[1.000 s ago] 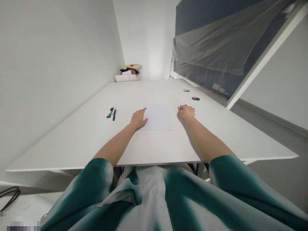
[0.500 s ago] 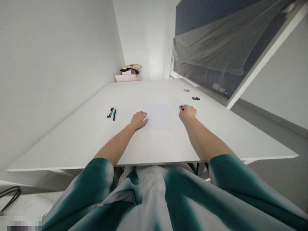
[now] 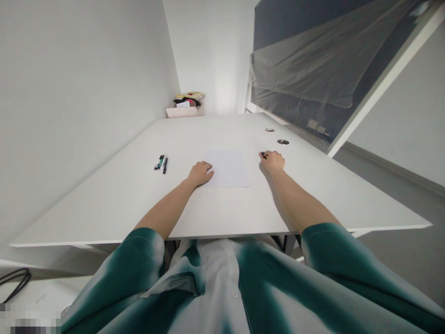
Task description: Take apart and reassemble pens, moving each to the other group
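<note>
A white sheet of paper (image 3: 229,169) lies flat on the white table (image 3: 215,213) in front of me. My left hand (image 3: 200,173) rests palm down at the sheet's left edge, fingers spread and thumb pointing onto the paper. To the right of the sheet, my right hand (image 3: 273,160) has its fingers closed around a small dark object (image 3: 263,155) with a touch of yellow. Most of that object is hidden by the fingers, so I cannot tell its kind. Several pens (image 3: 161,163), black and green, lie together left of my left hand.
Two round cable grommets (image 3: 282,142) are set in the tabletop beyond my right hand. A pale pink box (image 3: 182,112) heaped with items stands at the far end. The left wall (image 3: 86,83) borders the table, and a plastic-covered dark panel (image 3: 299,69) stands on the right.
My right hand has shifted and turned very slightly, showing more of the dark object and its yellow part. My left hand, the paper and the pens stay in place.
</note>
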The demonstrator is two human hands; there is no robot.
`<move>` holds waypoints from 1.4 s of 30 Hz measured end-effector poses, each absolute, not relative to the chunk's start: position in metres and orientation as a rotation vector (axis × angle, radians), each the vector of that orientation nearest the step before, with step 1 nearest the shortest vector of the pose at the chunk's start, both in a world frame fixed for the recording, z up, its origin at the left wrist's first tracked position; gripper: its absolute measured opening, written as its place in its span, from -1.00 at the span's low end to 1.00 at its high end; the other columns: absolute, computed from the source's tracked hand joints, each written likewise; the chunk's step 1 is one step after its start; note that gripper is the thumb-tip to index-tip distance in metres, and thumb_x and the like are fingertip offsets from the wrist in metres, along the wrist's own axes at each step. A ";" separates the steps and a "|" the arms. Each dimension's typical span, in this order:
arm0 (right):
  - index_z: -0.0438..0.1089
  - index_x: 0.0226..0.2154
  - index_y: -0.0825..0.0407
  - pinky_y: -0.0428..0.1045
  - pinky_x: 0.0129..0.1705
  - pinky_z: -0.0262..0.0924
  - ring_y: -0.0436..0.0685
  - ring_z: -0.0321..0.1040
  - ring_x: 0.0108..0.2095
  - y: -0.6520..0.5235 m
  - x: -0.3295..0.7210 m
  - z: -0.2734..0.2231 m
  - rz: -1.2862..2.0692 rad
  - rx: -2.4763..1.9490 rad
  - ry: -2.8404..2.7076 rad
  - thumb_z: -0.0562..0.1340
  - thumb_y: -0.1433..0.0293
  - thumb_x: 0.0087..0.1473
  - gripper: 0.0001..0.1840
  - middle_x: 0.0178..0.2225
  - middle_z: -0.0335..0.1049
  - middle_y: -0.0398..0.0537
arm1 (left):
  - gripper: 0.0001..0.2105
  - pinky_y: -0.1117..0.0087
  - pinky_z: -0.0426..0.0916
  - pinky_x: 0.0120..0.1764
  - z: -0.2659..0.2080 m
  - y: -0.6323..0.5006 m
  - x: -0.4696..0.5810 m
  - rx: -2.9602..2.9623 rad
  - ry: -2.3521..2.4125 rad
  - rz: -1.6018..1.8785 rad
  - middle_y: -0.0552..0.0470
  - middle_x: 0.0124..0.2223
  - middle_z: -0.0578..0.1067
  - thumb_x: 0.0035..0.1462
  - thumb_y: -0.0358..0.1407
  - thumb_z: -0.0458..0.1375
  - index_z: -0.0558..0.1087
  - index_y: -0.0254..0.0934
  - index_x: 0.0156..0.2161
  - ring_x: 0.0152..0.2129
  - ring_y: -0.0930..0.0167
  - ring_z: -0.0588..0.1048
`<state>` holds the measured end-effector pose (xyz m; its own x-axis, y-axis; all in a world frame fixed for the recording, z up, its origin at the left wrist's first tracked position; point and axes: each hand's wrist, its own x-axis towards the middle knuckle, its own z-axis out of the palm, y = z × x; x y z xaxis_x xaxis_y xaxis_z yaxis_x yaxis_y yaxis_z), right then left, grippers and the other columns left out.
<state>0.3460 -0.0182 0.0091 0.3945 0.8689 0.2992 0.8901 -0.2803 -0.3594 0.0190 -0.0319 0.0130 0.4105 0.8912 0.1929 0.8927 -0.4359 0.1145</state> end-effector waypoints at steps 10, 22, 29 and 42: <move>0.51 -0.01 0.12 0.21 0.07 0.16 0.38 0.28 0.05 -0.027 0.331 0.023 -0.081 -2.088 -1.668 0.08 0.33 0.23 -0.59 0.02 0.40 0.29 | -0.63 0.14 0.30 0.13 0.010 -0.029 0.017 -2.636 -1.675 -0.387 -0.15 0.12 0.46 0.25 -0.15 0.03 0.47 -0.25 0.06 0.05 0.18 0.41; 0.45 0.05 0.04 0.15 0.13 0.14 0.33 0.26 0.12 -0.040 0.267 0.009 0.072 -1.740 -2.257 0.12 0.24 0.23 -0.59 0.12 0.36 0.17 | -0.63 0.16 0.31 0.13 0.005 -0.021 0.014 -2.641 -1.677 -0.419 -0.12 0.11 0.47 0.24 -0.16 0.03 0.49 -0.25 0.05 0.04 0.21 0.42; 0.47 0.03 0.03 0.15 0.11 0.17 0.33 0.28 0.10 -0.038 0.270 0.009 0.047 -1.735 -2.272 0.11 0.24 0.23 -0.60 0.11 0.38 0.15 | -0.64 0.16 0.31 0.13 0.007 -0.025 0.015 -2.636 -1.693 -0.408 -0.13 0.11 0.47 0.24 -0.17 0.04 0.49 -0.24 0.05 0.04 0.21 0.42; 0.46 0.03 0.03 0.15 0.13 0.15 0.33 0.28 0.10 -0.039 0.270 0.009 0.070 -1.735 -2.262 0.11 0.24 0.24 -0.59 0.11 0.37 0.16 | -0.64 0.17 0.32 0.11 0.009 -0.023 0.014 -2.590 -1.756 -0.439 -0.12 0.11 0.47 0.24 -0.14 0.05 0.49 -0.23 0.04 0.03 0.20 0.43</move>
<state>0.2700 -0.0387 0.0087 -0.2332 0.9521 0.1978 0.9381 0.2738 -0.2121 0.0142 -0.0229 0.0086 0.3439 0.9134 0.2177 0.9084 -0.3824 0.1692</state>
